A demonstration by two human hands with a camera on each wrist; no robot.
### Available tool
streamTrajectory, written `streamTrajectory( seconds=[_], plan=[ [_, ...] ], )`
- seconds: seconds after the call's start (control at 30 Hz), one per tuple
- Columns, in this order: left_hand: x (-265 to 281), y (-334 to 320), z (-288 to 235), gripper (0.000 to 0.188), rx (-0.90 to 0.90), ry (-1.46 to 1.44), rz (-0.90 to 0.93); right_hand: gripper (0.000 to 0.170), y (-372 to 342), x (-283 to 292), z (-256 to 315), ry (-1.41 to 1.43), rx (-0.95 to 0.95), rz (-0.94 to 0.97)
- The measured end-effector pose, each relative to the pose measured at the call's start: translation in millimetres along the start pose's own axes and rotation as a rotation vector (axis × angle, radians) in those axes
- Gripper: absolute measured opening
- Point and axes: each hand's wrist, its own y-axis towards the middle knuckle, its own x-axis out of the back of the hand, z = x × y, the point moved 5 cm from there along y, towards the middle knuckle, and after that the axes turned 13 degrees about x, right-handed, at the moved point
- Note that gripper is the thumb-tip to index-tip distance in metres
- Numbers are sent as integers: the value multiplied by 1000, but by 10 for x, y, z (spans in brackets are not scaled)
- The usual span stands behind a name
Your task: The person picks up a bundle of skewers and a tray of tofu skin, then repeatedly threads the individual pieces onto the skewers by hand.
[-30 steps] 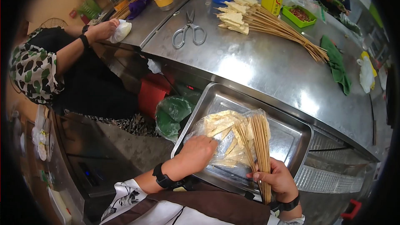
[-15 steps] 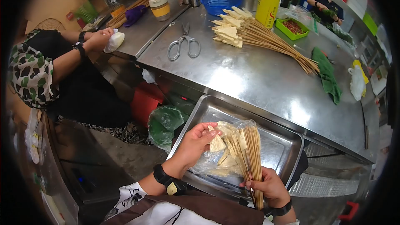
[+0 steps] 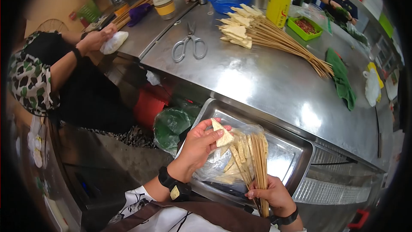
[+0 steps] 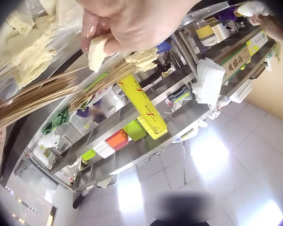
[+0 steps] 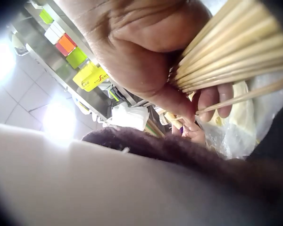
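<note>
My left hand (image 3: 195, 146) pinches a pale triangular piece (image 3: 222, 135) between thumb and fingers, above the left side of a metal tray; the left wrist view shows the piece (image 4: 97, 54) at the fingertips. A bundle of thin wooden sticks (image 3: 259, 157) is gripped near its lower end by my right hand (image 3: 275, 195). In the right wrist view one stick (image 5: 250, 98) stands apart from the bundle, by the thumb. More pale pieces (image 3: 234, 169) lie in a clear plastic bag (image 3: 206, 172) on the tray (image 3: 307, 154), partly covered by the sticks.
On the steel counter (image 3: 193, 77) lie scissors (image 3: 189, 45), sticks bearing pale pieces (image 3: 238, 28), a green cloth (image 3: 341, 79) and a green box (image 3: 304, 28). A blue basket (image 3: 229, 2) stands behind. At left, another person (image 3: 34, 71) holds a white bag (image 3: 114, 43).
My left hand has come up from the bag with a pale piece, which is now raised and turned. My right hand still grips the sticks.
</note>
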Motion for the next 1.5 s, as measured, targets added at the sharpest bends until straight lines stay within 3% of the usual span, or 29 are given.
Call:
streamTrajectory(
  seconds=[0.77, 1.5],
  plan=[
    [-56, -157, -85, 34, -229, 170, 41, 18, -45, -9, -13, -62, 17, -28],
    [-136, -151, 10, 25, -152, 257, 59, 15, -30, 7, -19, -26, 42, -58]
  ],
)
